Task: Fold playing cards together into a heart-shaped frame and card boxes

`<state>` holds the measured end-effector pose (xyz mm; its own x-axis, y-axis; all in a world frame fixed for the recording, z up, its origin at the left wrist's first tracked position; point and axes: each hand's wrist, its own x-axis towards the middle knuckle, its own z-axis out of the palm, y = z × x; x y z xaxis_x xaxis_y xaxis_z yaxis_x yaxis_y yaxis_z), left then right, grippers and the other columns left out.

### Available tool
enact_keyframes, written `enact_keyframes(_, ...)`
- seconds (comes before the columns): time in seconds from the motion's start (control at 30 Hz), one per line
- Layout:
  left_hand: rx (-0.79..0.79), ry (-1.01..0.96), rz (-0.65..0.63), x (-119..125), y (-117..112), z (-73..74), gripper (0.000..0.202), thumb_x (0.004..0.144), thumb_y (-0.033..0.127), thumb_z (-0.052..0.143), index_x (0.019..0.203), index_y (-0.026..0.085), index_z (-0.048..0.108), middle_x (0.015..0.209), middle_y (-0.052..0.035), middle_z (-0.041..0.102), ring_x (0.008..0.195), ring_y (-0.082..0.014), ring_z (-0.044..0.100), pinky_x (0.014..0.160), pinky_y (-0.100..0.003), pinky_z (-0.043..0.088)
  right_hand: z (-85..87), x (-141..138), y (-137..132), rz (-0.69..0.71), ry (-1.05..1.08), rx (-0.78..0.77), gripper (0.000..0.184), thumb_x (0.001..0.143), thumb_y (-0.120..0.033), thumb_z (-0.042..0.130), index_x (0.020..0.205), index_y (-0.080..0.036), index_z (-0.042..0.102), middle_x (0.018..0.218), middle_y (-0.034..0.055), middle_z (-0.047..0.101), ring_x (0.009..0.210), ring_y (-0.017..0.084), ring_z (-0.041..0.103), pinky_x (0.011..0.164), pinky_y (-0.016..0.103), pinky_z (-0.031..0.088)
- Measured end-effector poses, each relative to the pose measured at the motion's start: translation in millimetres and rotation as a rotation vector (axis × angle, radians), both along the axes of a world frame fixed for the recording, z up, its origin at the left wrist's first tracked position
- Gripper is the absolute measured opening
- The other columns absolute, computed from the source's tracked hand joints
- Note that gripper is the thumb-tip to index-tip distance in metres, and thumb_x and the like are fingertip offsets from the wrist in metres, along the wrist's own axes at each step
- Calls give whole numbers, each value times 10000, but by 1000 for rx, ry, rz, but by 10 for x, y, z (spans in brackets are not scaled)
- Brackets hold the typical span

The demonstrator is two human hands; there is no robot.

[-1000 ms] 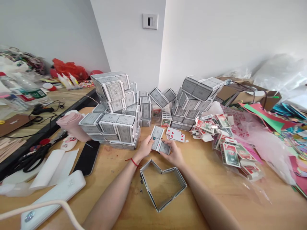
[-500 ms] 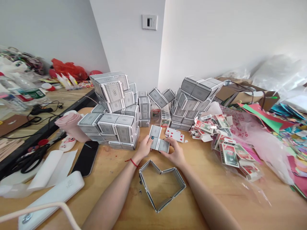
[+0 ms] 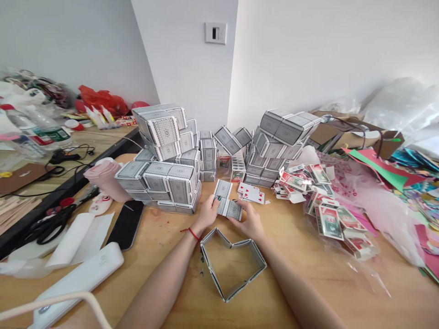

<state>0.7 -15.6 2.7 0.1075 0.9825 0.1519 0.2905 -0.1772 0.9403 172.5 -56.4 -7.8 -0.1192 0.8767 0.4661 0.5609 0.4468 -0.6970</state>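
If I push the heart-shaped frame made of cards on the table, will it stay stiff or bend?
The heart frame is probably light and floppy: its walls look like thin cards standing on edge, with nothing inside. A push on one wall would likely bend it or slide it whole across the smooth wooden table. Lifting it by one side may deform it.

Bare forearms, thin red string bracelet (image 3: pixel 193 234) at the left wrist, dark-painted nails.

Left hand (image 3: pixel 206 214) and right hand (image 3: pixel 250 221): jointly gripping grey patterned folded playing cards (image 3: pixel 229 206), above heart-shaped card frame (image 3: pixel 232 263).
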Motion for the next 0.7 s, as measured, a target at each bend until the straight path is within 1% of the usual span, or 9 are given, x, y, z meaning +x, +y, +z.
enact_keyframes(0.1,-25,-46,-1,-4,6,19,264,809,378,453,650,167,457,574,35,456,534,-100,415,492,-211,319,-2,-25,19,6,69,-49,535,656,-338,700,1111,-247,433,1065,83,579,1008,256,563,877,443,463)
enact_keyframes(0.2,-100,-85,5,-24,10,54,349,768,460,502,591,162,460,479,54,400,428,-79,361,419,-210,261,4,-29,44,87,249,-108,647,685,-373,676,1220,-246,335,1055,84,565,976,237,572,844,414,480)
enact_keyframes(0.3,-153,-68,-95,-57,20,83,393,718,495,554,543,153,472,449,56,392,410,-68,336,401,-207,217,12,-4,75,146,469,-192,576,812,-402,516,1298,-274,236,1124,99,528,876,199,604,729,358,517)
enact_keyframes(0.37,-163,-45,-175,-80,32,92,392,697,491,579,533,148,479,452,54,401,426,-68,343,411,-203,220,12,27,96,148,556,-220,557,842,-395,457,1327,-301,201,1217,109,479,791,177,612,650,333,520)
enact_keyframes(0.4,-162,-44,-202,-89,38,94,383,693,483,584,539,147,484,459,53,410,437,-70,353,420,-202,232,10,43,105,154,567,-224,572,835,-385,466,1335,-311,198,1253,107,458,752,168,608,626,326,516)
enact_keyframes(0.47,-155,-65,-231,-103,49,92,351,700,460,583,569,145,501,487,48,438,466,-78,386,446,-201,271,-1,70,117,188,517,-235,569,811,-356,501,1322,-311,254,1264,94,459,677,147,587,585,309,503)
enact_keyframes(0.53,-141,-96,-220,-111,56,89,319,710,430,582,589,143,513,517,40,462,497,-86,413,476,-204,304,-20,80,119,209,427,-249,497,797,-321,515,1264,-285,347,1188,79,506,626,129,562,551,284,487)
enact_keyframes(0.6,-115,-127,-171,-115,61,88,297,706,403,593,586,141,522,545,30,486,530,-94,430,506,-211,328,-44,73,116,188,377,-251,398,793,-294,511,1173,-260,399,1081,63,535,577,108,536,507,256,467)
enact_keyframes(0.7,-74,-190,-113,-118,68,90,253,687,371,614,604,137,566,623,3,553,616,-120,480,583,-230,378,-71,47,116,123,402,-234,385,762,-281,551,1097,-258,362,947,25,536,513,85,504,448,224,449)
